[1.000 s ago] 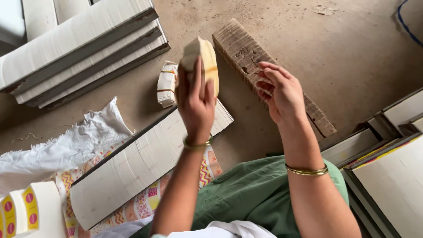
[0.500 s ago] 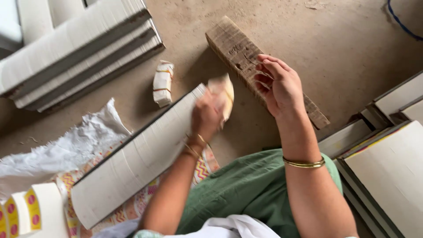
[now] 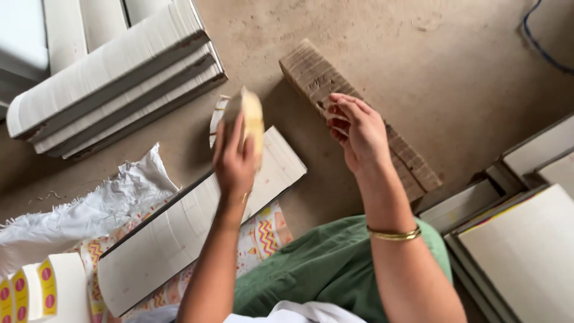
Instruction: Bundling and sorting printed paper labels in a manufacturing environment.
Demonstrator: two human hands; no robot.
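Note:
My left hand (image 3: 234, 160) is raised and grips a small pale stack of folded card pieces (image 3: 251, 119), held on edge above the floor. Just below it lies a long white stack of flat cardboard sheets (image 3: 179, 239), slanting from lower left to upper right. A small bundle of printed card pieces (image 3: 217, 116) rests on the floor behind the held stack. My right hand (image 3: 357, 130) hovers over a long brown cardboard stack (image 3: 311, 72), fingers curled and apart, holding nothing.
Large white cardboard stacks (image 3: 119, 84) lie at upper left. More flat boxes (image 3: 526, 239) stand at right. A white woven sack (image 3: 89, 209) and patterned cloth (image 3: 263, 233) lie at left. Yellow-labelled card pieces (image 3: 30, 293) sit at bottom left. A blue cable (image 3: 538, 42) runs at upper right.
My left hand dropped to the long white stack with the card pieces half a second ago, then rose again toward the small bundle. My right hand stayed over the brown stack.

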